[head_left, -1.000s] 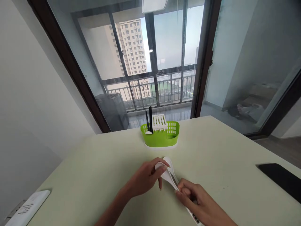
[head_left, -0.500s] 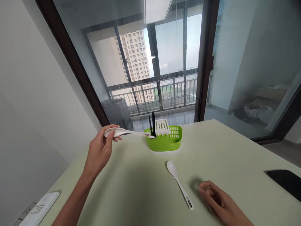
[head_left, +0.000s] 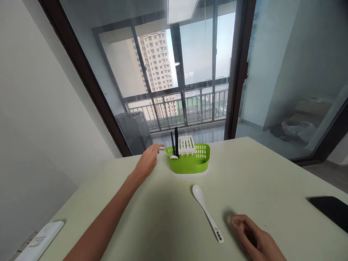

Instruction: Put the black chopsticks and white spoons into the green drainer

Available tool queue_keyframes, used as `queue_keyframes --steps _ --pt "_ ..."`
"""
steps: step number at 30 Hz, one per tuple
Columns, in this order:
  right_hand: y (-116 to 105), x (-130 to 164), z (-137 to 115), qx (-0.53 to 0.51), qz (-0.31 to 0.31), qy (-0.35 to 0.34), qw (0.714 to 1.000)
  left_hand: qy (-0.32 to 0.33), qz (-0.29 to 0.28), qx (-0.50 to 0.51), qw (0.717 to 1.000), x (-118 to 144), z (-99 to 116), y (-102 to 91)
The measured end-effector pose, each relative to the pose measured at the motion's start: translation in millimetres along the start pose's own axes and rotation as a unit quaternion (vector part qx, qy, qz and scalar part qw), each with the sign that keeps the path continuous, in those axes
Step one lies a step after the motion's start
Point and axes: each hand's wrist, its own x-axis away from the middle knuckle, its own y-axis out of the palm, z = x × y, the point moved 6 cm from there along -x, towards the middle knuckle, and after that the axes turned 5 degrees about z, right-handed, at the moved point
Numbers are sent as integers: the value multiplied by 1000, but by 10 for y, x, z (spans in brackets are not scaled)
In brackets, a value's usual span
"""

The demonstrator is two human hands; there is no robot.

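A green cutlery holder [head_left: 190,165] stands at the table's far middle, with black chopsticks [head_left: 175,140] and a white slotted insert [head_left: 187,144] in it. My left hand [head_left: 146,163] reaches to the holder's left end, its fingertips pinching the end of a white spoon [head_left: 166,152] that leans into the left compartment. A second white spoon [head_left: 206,212] lies on the table with its bowl toward the holder. My right hand [head_left: 254,237] rests on the table just right of that spoon's handle, fingers loosely curled, holding nothing.
A black phone [head_left: 330,210] lies at the table's right edge. A white flat device [head_left: 40,241] sits at the near left corner. The pale green table [head_left: 272,174] ends at a glass door with a dark frame; a balcony lies beyond.
My left hand lifted one spoon off the pair and carried it up and left, then to the holder's left compartment. My right hand let go; the other spoon stays on the table.
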Motion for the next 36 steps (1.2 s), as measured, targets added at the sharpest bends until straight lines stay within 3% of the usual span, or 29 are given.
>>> queue_keyframes --steps 4,10,17,19,22,24,25,28,31,36 --pt "-10 33 -20 -11 36 10 999 27 -36 -27 999 -19 66 176" --pt "9 -11 73 10 -13 6 1000 31 -66 -70 995 -38 107 374" --pt "-20 -24 73 16 -3 -7 1000 19 -64 -21 998 60 114 384" --pt "-27 -21 72 12 5 -9 1000 -9 -39 2 999 145 104 336" --pt "-28 -10 58 6 6 -14 1000 -110 62 24 992 386 68 243" --pt "-26 -3 43 6 7 -15 1000 -193 120 58 972 627 70 275" --pt "-23 -1 37 7 5 -15 1000 -223 119 86 964 745 99 354" --pt "-8 -4 34 14 0 -16 1000 -247 -13 190 950 984 355 788" --pt "-7 -13 42 7 5 -18 1000 -226 -133 221 939 1018 728 1136" --pt "-15 -10 41 9 21 -16 1000 -202 -243 155 936 756 1128 1355"
